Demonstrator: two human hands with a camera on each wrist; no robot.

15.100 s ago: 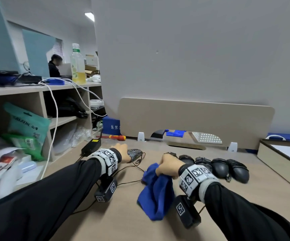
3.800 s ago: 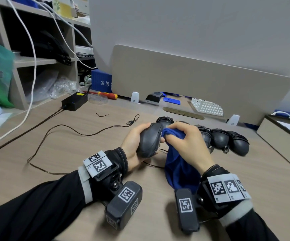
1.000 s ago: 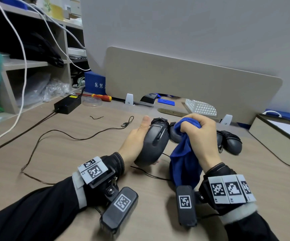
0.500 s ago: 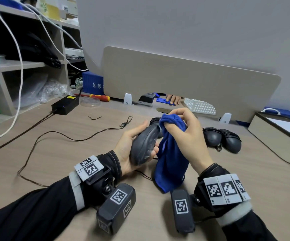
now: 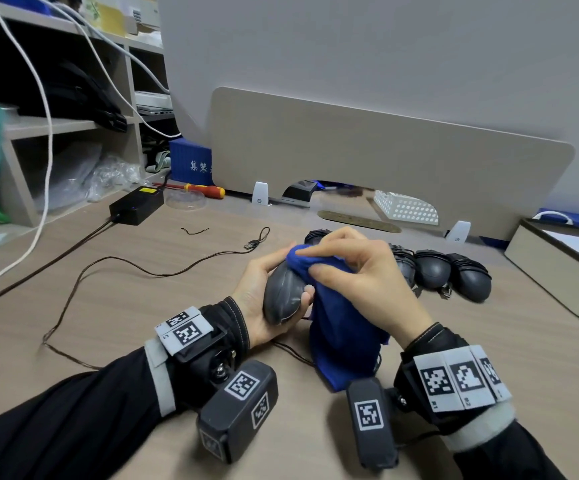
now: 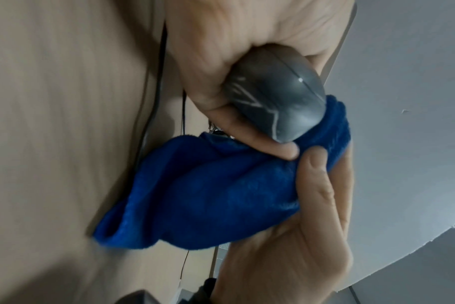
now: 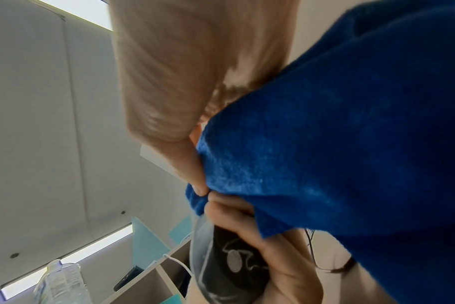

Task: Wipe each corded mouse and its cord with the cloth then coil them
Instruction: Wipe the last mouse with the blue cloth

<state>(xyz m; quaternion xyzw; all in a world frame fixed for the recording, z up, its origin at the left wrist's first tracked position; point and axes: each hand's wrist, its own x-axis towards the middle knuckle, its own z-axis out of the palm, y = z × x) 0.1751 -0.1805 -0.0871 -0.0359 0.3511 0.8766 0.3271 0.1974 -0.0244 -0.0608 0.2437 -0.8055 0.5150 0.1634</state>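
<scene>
My left hand (image 5: 264, 296) grips a dark grey corded mouse (image 5: 283, 296) lifted above the desk; the left wrist view shows the mouse (image 6: 275, 98) cupped in the palm. My right hand (image 5: 357, 282) holds a blue cloth (image 5: 343, 337) bunched over the mouse's far end, the rest hanging down to the desk. In the right wrist view the cloth (image 7: 338, 144) fills the frame above the mouse (image 7: 229, 261). The mouse's thin cord (image 5: 115, 261) trails left across the desk to a USB plug (image 5: 251, 244).
Several dark mice with coiled cords (image 5: 454, 275) lie in a row behind my right hand. A black power brick (image 5: 135, 205), a screwdriver (image 5: 205, 190), shelves (image 5: 56, 126) at left, a beige divider (image 5: 385, 161) and a box (image 5: 558, 268) at right surround the desk.
The right hand has moved the cloth down over the mouse's far end, and the left hand has tilted the mouse. A hand that showed behind the divider is gone.
</scene>
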